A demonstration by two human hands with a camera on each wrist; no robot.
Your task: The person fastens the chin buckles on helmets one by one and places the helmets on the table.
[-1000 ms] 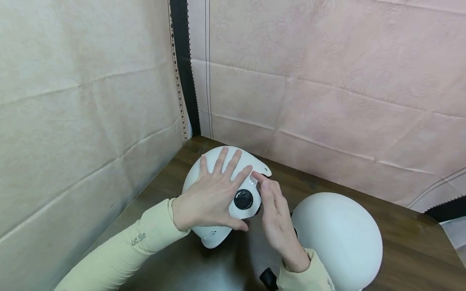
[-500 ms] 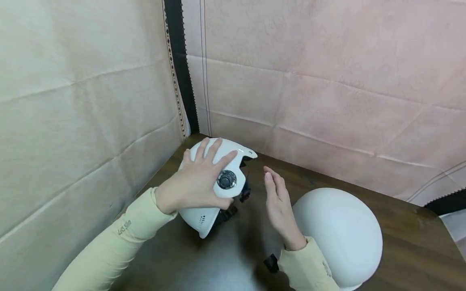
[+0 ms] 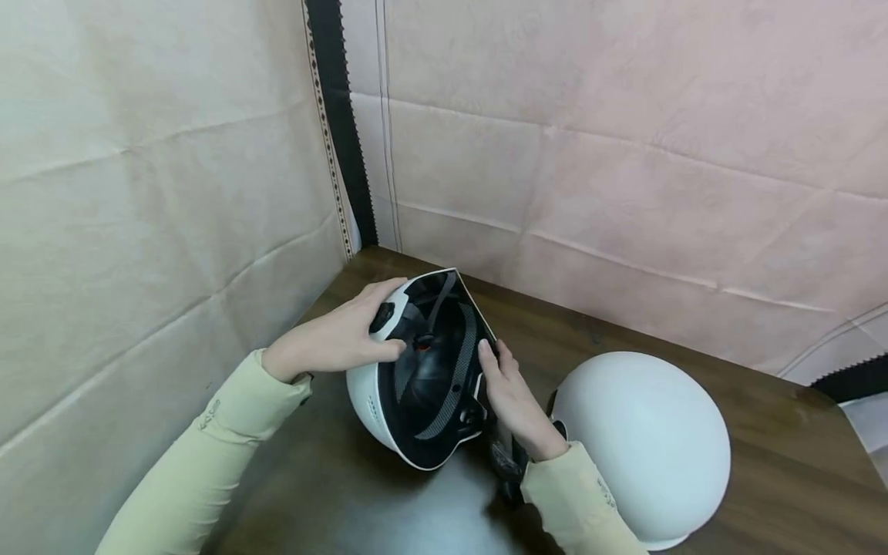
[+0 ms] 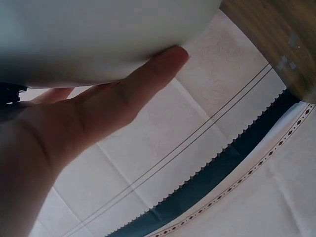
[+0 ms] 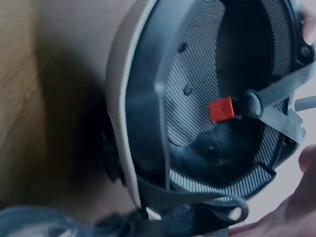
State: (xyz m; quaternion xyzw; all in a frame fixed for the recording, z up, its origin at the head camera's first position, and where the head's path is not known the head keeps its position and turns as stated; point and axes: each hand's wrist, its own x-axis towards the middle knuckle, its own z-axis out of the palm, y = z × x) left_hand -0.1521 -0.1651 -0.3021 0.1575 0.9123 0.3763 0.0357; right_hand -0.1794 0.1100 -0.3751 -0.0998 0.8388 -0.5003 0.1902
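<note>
A white helmet (image 3: 364,401) is tipped on its side on the table, its black lining (image 3: 433,370) facing up. In the right wrist view a red buckle (image 5: 220,109) and grey straps (image 5: 282,121) show inside it. My left hand (image 3: 340,331) holds the helmet's left side, thumb over the edge near the black round side piece (image 3: 382,317). In the left wrist view a finger lies along the smooth white shell (image 4: 108,39). My right hand (image 3: 515,401) grips the right rim, thumb on the near side; its other fingers are partly hidden.
A second white helmet (image 3: 645,447), dome up, stands right beside my right forearm. Black straps (image 3: 508,462) lie on the wooden table (image 3: 312,470) between the helmets. Pale cloth walls (image 3: 624,193) rise along the table's back and left.
The helmet has been turned over from shell up to lining toward me. My left hand has shifted from its top to its left side; my right hand has come to its rim.
</note>
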